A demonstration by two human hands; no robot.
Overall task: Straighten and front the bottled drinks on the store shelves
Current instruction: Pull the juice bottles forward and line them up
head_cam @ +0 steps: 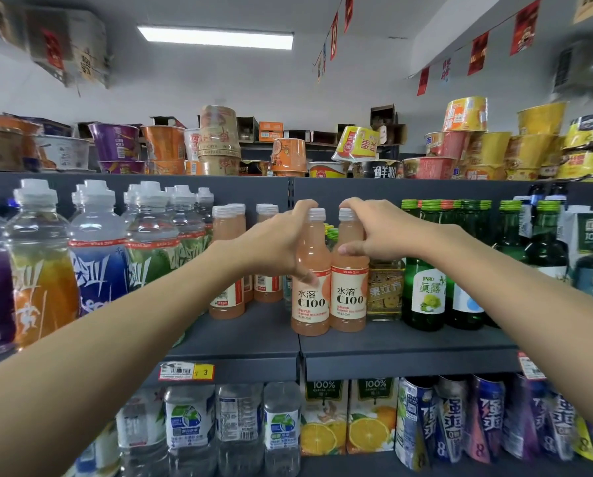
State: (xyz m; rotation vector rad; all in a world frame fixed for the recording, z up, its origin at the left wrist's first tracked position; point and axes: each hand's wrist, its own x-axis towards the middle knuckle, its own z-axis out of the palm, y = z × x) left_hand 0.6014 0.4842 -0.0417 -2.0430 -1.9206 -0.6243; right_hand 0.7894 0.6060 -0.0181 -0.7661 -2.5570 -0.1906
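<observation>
Right of both held C100 bottles [310, 301] crowd green bottles [425, 270].

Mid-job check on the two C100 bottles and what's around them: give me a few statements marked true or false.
1. The left hand grips the left C100 bottle and the right hand grips the right C100 bottle, each near the neck. True.
2. Both C100 labels face the back of the shelf. False: both face the camera.
3. Green glass bottles stand to the right of the pair. True.
4. The noodle cups sit on the shelf below the pair. False: they are on the shelf above; orange juice cartons are below.
</observation>
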